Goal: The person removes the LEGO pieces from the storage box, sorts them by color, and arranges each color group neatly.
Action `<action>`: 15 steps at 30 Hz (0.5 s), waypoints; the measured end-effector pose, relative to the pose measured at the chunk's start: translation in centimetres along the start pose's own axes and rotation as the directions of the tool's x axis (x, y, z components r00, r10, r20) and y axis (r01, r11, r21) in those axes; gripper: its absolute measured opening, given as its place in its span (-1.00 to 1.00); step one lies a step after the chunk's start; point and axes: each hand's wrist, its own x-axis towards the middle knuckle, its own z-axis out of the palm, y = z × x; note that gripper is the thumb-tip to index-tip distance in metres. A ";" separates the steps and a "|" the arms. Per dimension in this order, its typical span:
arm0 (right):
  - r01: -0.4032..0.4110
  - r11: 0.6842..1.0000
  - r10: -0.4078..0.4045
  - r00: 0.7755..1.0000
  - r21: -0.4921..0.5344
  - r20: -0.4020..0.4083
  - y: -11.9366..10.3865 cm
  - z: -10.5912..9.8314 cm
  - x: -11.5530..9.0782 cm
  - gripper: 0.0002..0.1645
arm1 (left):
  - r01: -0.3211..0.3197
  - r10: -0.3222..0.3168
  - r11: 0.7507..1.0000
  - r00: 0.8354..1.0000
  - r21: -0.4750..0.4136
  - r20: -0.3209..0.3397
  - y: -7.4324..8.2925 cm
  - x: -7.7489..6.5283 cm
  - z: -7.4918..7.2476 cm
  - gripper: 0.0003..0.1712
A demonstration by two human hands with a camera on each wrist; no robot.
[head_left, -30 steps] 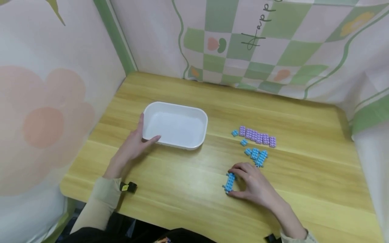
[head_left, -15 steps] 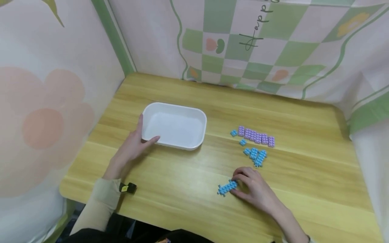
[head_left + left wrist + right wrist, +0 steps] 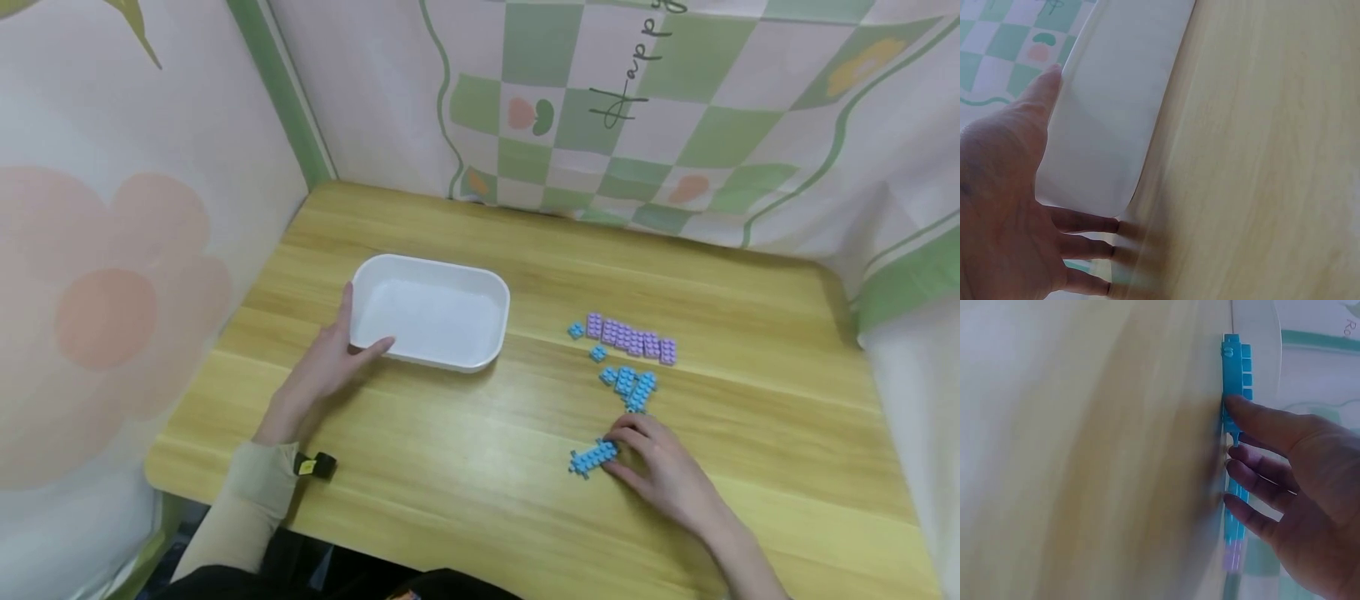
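My left hand [image 3: 326, 358] spans the near left corner of a white plastic tray [image 3: 431, 360]. Its thumb lies at the near rim and its straight fingers touch the outer left wall, as the left wrist view shows too. Between thumb and fingertips, my right hand [image 3: 663, 471] pinches one end of a long blue building block [image 3: 591, 457] with studs on top and small pegs along its sides. In the right wrist view the thumb covers part of this blue block [image 3: 1232, 369], which is low over the wooden table.
Beyond the right hand lie more blue building blocks [image 3: 626, 381], two small blue ones [image 3: 576, 330] [image 3: 597, 353] farther back, and a row of purple blocks [image 3: 617, 334]. Printed curtains [image 3: 600, 150] border the table's back and left.
The right hand first turned the long blue block from nearly lengthwise to slantwise, then carried it to the right, closer to the other blue blocks. The left hand stayed at the tray.
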 end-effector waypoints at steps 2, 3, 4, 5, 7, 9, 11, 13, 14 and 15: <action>-0.003 1.000 0.002 1.000 -0.009 -0.013 0.5 -0.3 -0.4 -0.47 | 0.000 0.000 1.000 1.000 -0.001 0.001 0.0 0.0 0.0 0.44; -0.004 1.000 0.004 1.000 -0.015 -0.019 0.8 -0.4 -0.6 -0.46 | 0.000 0.000 1.000 1.000 0.000 0.001 0.0 0.0 0.0 0.44; -0.007 1.000 0.006 1.000 -0.019 -0.026 1.1 -0.6 -0.8 -0.46 | 0.000 0.000 1.000 1.000 0.001 0.001 0.0 0.0 0.0 0.44; -0.012 1.000 0.011 0.999 -0.024 -0.031 1.5 -0.8 -1.0 -0.46 | 0.001 -0.001 1.000 1.000 0.003 0.001 -0.1 0.0 0.0 0.44; -0.026 0.999 0.025 0.999 -0.031 -0.036 2.3 -1.2 -1.3 -0.46 | 0.005 -0.005 1.000 1.000 0.003 0.002 -0.1 0.0 0.0 0.44; -0.050 0.998 0.048 0.998 -0.041 -0.032 3.1 -1.6 -1.5 -0.46 | 0.007 -0.007 1.000 1.000 0.005 0.002 0.0 0.0 0.0 0.44; -0.076 0.995 0.075 0.997 -0.057 -0.021 4.0 -2.1 -1.5 -0.47 | 0.007 -0.007 1.000 1.000 0.008 0.002 0.0 -0.1 0.0 0.44; -0.112 0.991 0.112 0.994 -0.066 -0.002 4.8 -2.6 -1.5 -0.49 | 0.008 -0.008 1.000 1.000 0.009 0.001 0.0 -0.1 0.0 0.44; -0.130 0.989 0.131 0.991 -0.070 0.006 5.1 -2.8 -1.4 -0.50 | 0.008 -0.008 1.000 1.000 0.010 0.000 0.0 -0.1 0.0 0.44; -0.148 0.986 0.150 0.989 -0.071 0.015 5.4 -3.0 -1.4 -0.51 | 0.008 -0.008 1.000 1.000 0.009 -0.001 0.0 -0.1 0.0 0.44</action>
